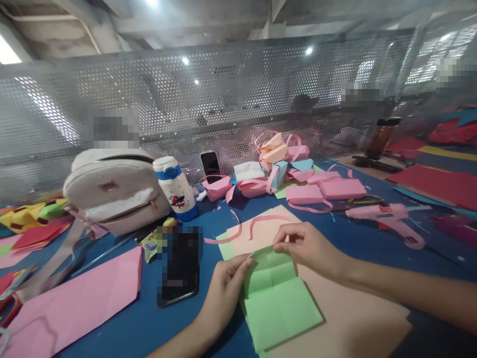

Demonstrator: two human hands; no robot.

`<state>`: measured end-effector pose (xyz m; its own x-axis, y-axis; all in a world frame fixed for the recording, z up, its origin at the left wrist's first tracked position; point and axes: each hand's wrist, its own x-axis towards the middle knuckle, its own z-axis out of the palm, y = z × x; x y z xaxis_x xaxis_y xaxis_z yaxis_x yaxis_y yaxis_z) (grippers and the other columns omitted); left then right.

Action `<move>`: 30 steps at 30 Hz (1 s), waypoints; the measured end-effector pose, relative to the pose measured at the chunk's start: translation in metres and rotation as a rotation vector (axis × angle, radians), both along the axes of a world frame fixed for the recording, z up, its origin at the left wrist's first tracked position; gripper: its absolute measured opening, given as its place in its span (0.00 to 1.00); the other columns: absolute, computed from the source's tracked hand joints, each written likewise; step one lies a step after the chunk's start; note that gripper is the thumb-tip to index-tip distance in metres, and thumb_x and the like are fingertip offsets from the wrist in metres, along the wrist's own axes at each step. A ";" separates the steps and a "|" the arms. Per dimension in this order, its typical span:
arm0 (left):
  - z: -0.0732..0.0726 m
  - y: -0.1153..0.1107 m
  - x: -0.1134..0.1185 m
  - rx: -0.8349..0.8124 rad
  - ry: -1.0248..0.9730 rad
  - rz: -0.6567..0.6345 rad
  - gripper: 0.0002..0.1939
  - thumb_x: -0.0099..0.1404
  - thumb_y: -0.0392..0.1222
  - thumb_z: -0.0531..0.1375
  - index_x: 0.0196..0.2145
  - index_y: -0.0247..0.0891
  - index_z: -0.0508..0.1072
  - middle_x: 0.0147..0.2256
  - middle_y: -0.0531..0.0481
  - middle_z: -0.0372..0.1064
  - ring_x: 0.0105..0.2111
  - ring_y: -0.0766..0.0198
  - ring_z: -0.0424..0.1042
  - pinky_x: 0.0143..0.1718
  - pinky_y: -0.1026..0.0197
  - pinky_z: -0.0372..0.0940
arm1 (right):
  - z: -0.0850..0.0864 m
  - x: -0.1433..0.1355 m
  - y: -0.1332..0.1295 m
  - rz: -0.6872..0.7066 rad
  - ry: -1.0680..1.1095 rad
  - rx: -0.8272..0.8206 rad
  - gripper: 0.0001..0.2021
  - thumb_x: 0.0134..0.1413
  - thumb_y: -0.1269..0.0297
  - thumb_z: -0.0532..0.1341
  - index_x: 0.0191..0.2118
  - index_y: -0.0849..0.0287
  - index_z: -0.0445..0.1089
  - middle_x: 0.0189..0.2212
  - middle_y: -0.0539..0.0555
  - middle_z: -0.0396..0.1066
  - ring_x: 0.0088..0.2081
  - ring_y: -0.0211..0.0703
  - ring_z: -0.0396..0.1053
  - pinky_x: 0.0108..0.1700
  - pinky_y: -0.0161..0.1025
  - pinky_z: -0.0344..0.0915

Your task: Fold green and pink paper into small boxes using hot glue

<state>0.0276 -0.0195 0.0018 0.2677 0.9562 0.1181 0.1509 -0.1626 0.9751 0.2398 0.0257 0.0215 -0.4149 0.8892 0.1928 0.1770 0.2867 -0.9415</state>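
Observation:
A light green folded paper (283,308) with crossing creases lies over peach sheets (346,308), its far edge lifted. My left hand (229,283) pinches its far left corner between thumb and fingers. Near the far right corner, my right hand (298,243) grips the same edge, fingers bent. Another green sheet shows beneath at the left. Beyond the hands, two curled pink strips (266,218) rest on the peach paper and the blue table.
A black phone (182,263), a bottle (177,191) and a white backpack (112,191) stand or lie left. Pink paper baskets (257,186) line the back. A pink glue gun (387,216) lies right; scissors (11,303) are far left.

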 end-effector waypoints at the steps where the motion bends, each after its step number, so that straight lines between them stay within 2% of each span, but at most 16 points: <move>1: 0.000 0.000 0.000 0.003 -0.007 0.011 0.23 0.68 0.54 0.55 0.23 0.34 0.68 0.22 0.55 0.51 0.24 0.69 0.47 0.24 0.67 0.48 | -0.001 0.001 0.001 -0.005 -0.002 -0.005 0.07 0.52 0.61 0.66 0.29 0.59 0.75 0.28 0.52 0.74 0.32 0.43 0.67 0.34 0.38 0.60; 4: 0.000 -0.001 -0.001 -0.013 -0.036 0.067 0.24 0.66 0.58 0.57 0.22 0.35 0.65 0.21 0.56 0.49 0.23 0.69 0.47 0.23 0.67 0.47 | -0.004 0.006 0.003 -0.022 -0.019 -0.007 0.06 0.52 0.62 0.66 0.32 0.58 0.77 0.31 0.52 0.75 0.32 0.43 0.68 0.35 0.38 0.61; 11: 0.000 0.000 -0.001 -0.062 -0.064 0.110 0.27 0.62 0.63 0.59 0.21 0.35 0.64 0.21 0.56 0.50 0.22 0.70 0.47 0.22 0.68 0.46 | -0.013 0.016 0.005 -0.027 -0.051 -0.031 0.08 0.53 0.60 0.65 0.30 0.59 0.74 0.30 0.51 0.73 0.32 0.41 0.66 0.34 0.37 0.59; 19: 0.000 0.000 0.000 -0.053 -0.047 0.092 0.28 0.62 0.65 0.58 0.21 0.36 0.62 0.21 0.57 0.48 0.22 0.70 0.46 0.21 0.67 0.44 | -0.004 0.012 0.000 -0.041 -0.080 0.009 0.06 0.54 0.63 0.62 0.29 0.59 0.70 0.27 0.49 0.68 0.31 0.40 0.62 0.34 0.36 0.56; 22: -0.002 0.000 -0.002 -0.040 -0.038 0.111 0.28 0.62 0.65 0.57 0.21 0.37 0.61 0.21 0.57 0.47 0.22 0.70 0.45 0.21 0.67 0.43 | -0.005 0.012 -0.002 -0.003 -0.058 -0.055 0.08 0.53 0.61 0.64 0.30 0.60 0.70 0.28 0.50 0.69 0.31 0.40 0.64 0.34 0.36 0.57; 26: -0.001 0.000 -0.002 -0.042 -0.046 0.103 0.28 0.63 0.64 0.57 0.21 0.36 0.62 0.21 0.56 0.49 0.22 0.70 0.46 0.22 0.67 0.44 | -0.006 0.014 -0.006 0.072 -0.052 -0.204 0.11 0.54 0.58 0.64 0.30 0.61 0.71 0.25 0.51 0.70 0.28 0.39 0.65 0.29 0.34 0.57; 30: -0.002 0.000 -0.002 -0.041 -0.051 0.106 0.28 0.63 0.64 0.57 0.21 0.37 0.61 0.21 0.57 0.49 0.22 0.69 0.46 0.22 0.67 0.44 | -0.006 0.024 -0.005 0.045 -0.131 -0.170 0.10 0.55 0.60 0.63 0.30 0.62 0.74 0.27 0.54 0.74 0.29 0.40 0.68 0.29 0.34 0.60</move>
